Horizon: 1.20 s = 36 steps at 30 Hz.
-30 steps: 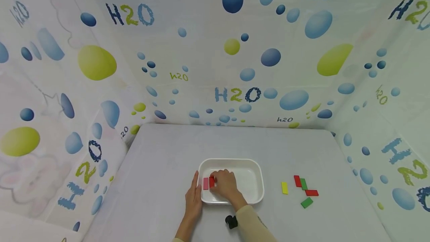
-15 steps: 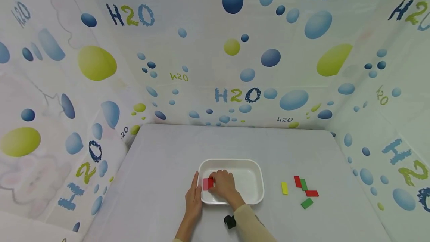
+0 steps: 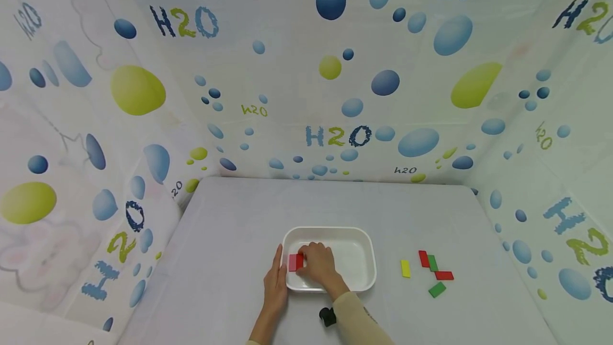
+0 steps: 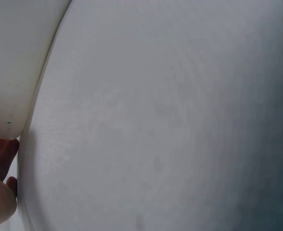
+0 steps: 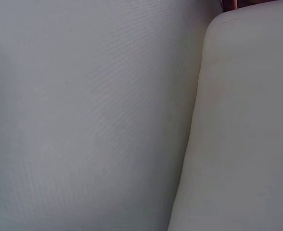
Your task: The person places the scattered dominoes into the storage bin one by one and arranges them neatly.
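My left hand (image 3: 275,281) lies along the left side of a white tray (image 3: 351,285), fingers straight and touching its wall. In the left wrist view, its fingertips (image 4: 7,153) meet the corner of the tray. Inside the tray, at the left end, a pink rectangular tile (image 3: 292,263) lies flat. Right against it is a red rectangular tile (image 3: 299,262), pinched at its right edge by the curled fingers of my right hand (image 3: 320,265). That hand hides part of the red tile. The right wrist view mostly shows the tray's outer wall (image 5: 247,110).
Right of the tray lie a yellow tile (image 3: 405,269), red tiles (image 3: 444,276) and green tiles (image 3: 437,289), some of them touching. A small black object (image 3: 328,317) sits by the right sleeve (image 3: 359,318). Patterned curtains surround the white table (image 3: 230,217).
My right hand has slid the red tile left, closing the gap to the pink tile; over the last half second it has hardly moved. The left hand stays at the tray.
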### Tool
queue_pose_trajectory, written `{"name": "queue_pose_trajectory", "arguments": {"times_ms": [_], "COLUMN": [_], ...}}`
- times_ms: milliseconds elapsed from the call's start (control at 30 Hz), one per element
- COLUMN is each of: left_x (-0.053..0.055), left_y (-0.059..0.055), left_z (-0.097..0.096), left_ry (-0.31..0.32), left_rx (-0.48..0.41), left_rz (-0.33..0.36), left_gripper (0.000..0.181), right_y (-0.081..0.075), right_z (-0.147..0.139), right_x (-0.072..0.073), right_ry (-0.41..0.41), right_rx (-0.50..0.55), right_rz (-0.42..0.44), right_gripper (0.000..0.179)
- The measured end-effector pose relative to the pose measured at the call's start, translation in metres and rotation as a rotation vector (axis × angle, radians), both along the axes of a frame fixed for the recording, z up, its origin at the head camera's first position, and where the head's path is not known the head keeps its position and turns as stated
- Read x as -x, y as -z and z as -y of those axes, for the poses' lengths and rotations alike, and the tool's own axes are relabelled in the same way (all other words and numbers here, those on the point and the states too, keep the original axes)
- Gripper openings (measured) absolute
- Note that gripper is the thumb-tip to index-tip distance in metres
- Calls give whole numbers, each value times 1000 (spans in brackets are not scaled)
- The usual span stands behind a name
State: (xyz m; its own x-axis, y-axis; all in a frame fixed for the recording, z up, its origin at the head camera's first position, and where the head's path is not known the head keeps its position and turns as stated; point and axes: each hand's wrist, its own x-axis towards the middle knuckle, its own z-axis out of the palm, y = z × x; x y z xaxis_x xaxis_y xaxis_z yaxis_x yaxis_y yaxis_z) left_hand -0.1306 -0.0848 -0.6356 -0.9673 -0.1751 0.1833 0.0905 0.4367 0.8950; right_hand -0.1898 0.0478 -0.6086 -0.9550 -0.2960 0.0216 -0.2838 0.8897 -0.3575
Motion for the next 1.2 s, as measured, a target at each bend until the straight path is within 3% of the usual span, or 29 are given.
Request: {"name": "queue_pose_trajectory", "arguments": {"times_ms": [233, 800, 1033, 1200], "left_x": [0, 0, 1, 0], "left_y": [1, 0, -1, 0], "left_z": [0, -2, -1, -1], "left_ry": [-14, -18, 0, -7], "left_rx": [37, 27, 8, 14], "left_rz": [-42, -39, -27, -38], "left_gripper": [46, 47, 47, 47], "right_y": [-3, -1, -10, -20], "right_z": [-1, -3, -9, -17], "right_x": [-3, -5, -8, -14], "right_ry": [0, 10, 32, 57], "right_rx": [5, -7, 0, 46], "right_rz": [-20, -28, -23, -81], "right_gripper": [40, 48, 53, 52]}}
